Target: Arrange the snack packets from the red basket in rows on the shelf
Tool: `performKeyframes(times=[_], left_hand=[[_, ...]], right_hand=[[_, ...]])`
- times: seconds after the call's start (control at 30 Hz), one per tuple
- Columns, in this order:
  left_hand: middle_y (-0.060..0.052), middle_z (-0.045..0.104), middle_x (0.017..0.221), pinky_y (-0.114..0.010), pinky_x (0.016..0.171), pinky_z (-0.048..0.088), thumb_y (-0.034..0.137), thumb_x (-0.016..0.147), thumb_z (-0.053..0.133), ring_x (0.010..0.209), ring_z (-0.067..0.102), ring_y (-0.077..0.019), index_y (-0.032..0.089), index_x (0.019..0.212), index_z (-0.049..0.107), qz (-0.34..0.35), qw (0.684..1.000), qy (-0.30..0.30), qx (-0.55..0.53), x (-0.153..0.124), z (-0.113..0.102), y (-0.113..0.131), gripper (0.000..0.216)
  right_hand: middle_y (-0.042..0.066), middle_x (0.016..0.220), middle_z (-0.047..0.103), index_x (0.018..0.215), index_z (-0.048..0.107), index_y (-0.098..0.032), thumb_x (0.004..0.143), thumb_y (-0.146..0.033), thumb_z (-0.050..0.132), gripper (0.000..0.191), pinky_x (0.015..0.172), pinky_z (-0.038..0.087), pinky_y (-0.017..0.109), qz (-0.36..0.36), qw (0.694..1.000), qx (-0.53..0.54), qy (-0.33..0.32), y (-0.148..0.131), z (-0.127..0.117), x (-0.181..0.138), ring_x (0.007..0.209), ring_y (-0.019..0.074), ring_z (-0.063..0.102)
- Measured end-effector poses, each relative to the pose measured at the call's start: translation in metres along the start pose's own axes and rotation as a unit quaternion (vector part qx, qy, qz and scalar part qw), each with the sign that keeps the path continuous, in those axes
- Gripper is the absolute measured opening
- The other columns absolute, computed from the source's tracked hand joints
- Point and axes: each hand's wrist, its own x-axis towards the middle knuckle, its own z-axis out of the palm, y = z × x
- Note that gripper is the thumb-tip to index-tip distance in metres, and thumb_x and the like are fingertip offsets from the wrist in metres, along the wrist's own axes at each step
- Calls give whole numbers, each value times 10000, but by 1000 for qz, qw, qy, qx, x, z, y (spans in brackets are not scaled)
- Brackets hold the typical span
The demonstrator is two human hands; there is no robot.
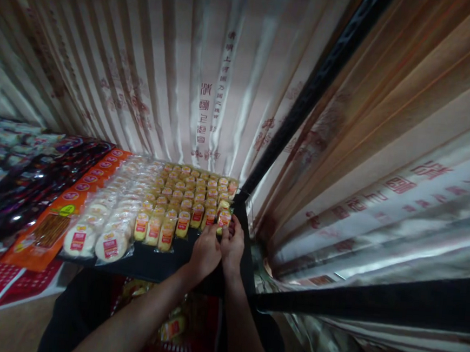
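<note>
Both hands meet at the right front of a black shelf (146,264). My left hand (206,252) and my right hand (233,245) close their fingers around the lower part of a yellow packaged snack cake (224,217) with a red label. It stands at the right end of the front row, touching or nearly touching its neighbours. Rows of the same wrapped cakes (184,199) run back toward the curtain. To their left lie rows of round white packaged cakes (111,245). My fingertips are partly hidden behind the hands.
Orange snack packets (45,234) and dark packets (25,203) continue leftward. A black post (306,103) rises at the shelf's right corner, with a black bar (364,295) to the right. Printed curtains (179,58) hang behind. Below the shelf, a red basket (202,325) holds more wrapped cakes.
</note>
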Motion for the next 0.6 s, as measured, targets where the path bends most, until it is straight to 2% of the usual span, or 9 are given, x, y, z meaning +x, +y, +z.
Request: performKeyframes(times=[0.3,0.6], left_hand=[[-113,539,1185,-299,949,412,55,749,360,1067,538,-186,157,1158,523,-3,1000,9,10,0,-1,-6,452],[-115,553,1195,-298,976,392,93,752,388,1094,528,-190,151,1198,517,-10,1000,8,-10,4,5,-16,468]], right_hand=[[122,1027,572,1150,527,-137,812,-368,407,427,828,459,375,-33,999,-33,2,0,6,3,900,204,566],[137,1060,571,1147,552,-141,808,-346,406,422,824,467,399,-40,998,-48,-13,2,11,2,918,226,570]])
